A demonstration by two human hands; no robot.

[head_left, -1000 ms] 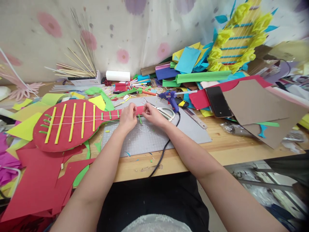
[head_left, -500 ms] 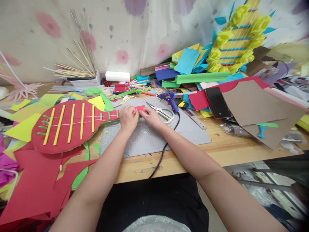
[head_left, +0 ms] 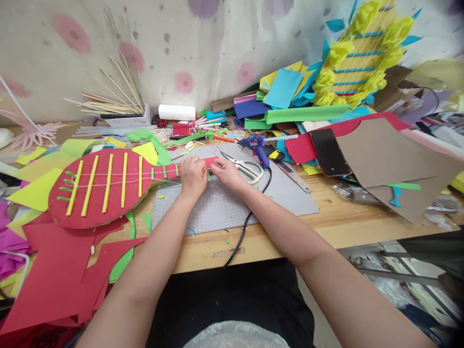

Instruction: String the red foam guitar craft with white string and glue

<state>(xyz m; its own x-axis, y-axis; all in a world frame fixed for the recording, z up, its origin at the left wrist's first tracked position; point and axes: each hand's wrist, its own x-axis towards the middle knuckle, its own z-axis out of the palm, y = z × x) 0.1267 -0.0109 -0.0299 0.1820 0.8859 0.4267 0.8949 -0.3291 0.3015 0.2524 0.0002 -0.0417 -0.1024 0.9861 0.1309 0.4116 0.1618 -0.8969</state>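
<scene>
Both hands at neck of red foam guitar point(head_left: 97, 188).
Left hand point(head_left: 193, 176) and right hand point(head_left: 225, 173) pinch thin white string (barely visible) over gridded grey mat point(head_left: 232, 203); hands closer together than before.

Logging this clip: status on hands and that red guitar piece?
Both hands, left hand and right hand, pinched at red paper guitar neck end. Scissors beside right hand, untouched.

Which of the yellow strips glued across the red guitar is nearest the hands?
The shortest yellow strip, rightmost of the five on the red guitar, beside the neck; the left hand and right hand meet further right.
</scene>
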